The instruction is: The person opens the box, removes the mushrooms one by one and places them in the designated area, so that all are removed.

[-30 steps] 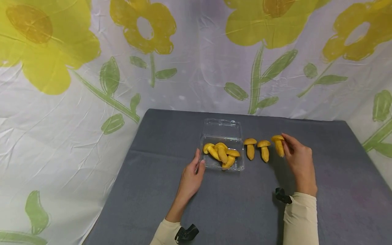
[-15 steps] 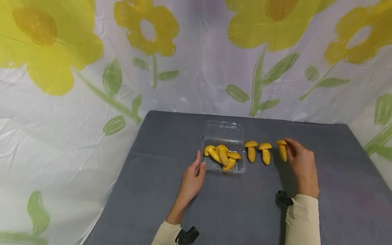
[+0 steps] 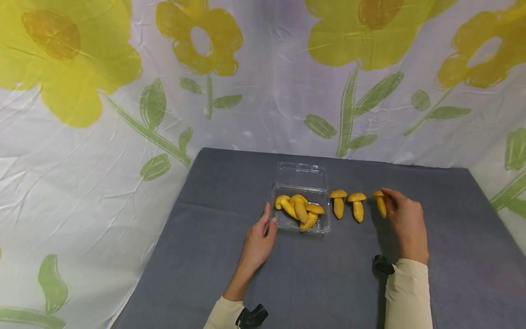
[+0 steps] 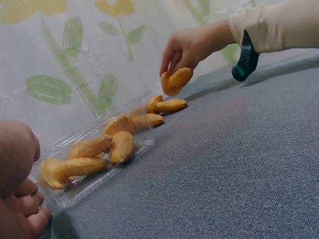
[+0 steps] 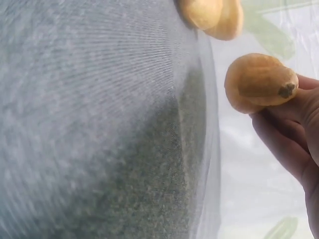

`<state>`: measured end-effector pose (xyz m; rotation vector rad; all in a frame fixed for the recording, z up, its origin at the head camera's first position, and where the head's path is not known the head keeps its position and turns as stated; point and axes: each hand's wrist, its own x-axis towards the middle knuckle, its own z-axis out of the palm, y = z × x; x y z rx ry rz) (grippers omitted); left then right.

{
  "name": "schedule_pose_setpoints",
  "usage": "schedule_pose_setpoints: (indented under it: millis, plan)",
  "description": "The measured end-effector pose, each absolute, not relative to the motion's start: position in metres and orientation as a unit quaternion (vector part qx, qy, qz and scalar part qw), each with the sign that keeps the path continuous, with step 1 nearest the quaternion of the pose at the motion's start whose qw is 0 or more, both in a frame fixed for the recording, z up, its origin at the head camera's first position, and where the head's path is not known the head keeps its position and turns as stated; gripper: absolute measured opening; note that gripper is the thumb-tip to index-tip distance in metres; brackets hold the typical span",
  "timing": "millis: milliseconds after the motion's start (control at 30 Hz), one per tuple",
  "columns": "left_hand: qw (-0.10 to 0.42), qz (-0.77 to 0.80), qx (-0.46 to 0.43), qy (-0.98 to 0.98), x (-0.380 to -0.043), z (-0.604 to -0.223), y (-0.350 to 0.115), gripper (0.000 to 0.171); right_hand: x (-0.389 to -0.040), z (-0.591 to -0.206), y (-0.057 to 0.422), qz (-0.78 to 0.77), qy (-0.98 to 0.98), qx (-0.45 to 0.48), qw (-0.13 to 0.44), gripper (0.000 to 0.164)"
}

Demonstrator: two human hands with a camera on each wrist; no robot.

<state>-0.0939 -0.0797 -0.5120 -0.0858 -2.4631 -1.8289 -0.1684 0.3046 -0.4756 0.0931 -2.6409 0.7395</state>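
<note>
With thumb and fingertips my right hand [image 3: 408, 224] pinches a yellow-brown mushroom [image 3: 381, 204] by its cap, stem hanging down. The right wrist view shows this mushroom [image 5: 259, 82] from its stem end, lifted off the cloth. Several similar mushrooms [image 3: 301, 210] lie overlapping in a clear plastic clamshell container [image 3: 302, 174], whose lid is folded back. My left hand [image 3: 257, 242] holds the container's left wall near its front corner between thumb and fingers. Right of the container, one mushroom [image 3: 339, 204] lies close beside it, and another mushroom [image 3: 357, 207] lies slightly farther off.
Dark grey cloth [image 3: 324, 278] covers the table. Behind and at the left hangs a white sheet [image 3: 263, 109] printed with yellow flowers. Each wrist carries a black strap mount, such as the left strap mount [image 3: 252, 316].
My right hand has moved slightly right with its mushroom, whose gap from the lying ones is wider. The left hand and container keep their places; the head view has shifted a little.
</note>
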Motion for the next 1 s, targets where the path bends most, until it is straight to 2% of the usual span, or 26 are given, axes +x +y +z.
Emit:
schedule_pose_setpoints:
  millis: [833,1000]
  plan:
    - [0.035,-0.596,-0.034,-0.801,-0.095,-0.513,-0.080,0.061,-0.178,-0.490,0.311,0.248,-0.954,0.024,0.168,0.026]
    - [0.034,-0.587,-0.026,-0.808,-0.095,-0.512,-0.080,0.061,-0.177,-0.488,0.308,0.239,-0.959,0.032,0.148,0.027]
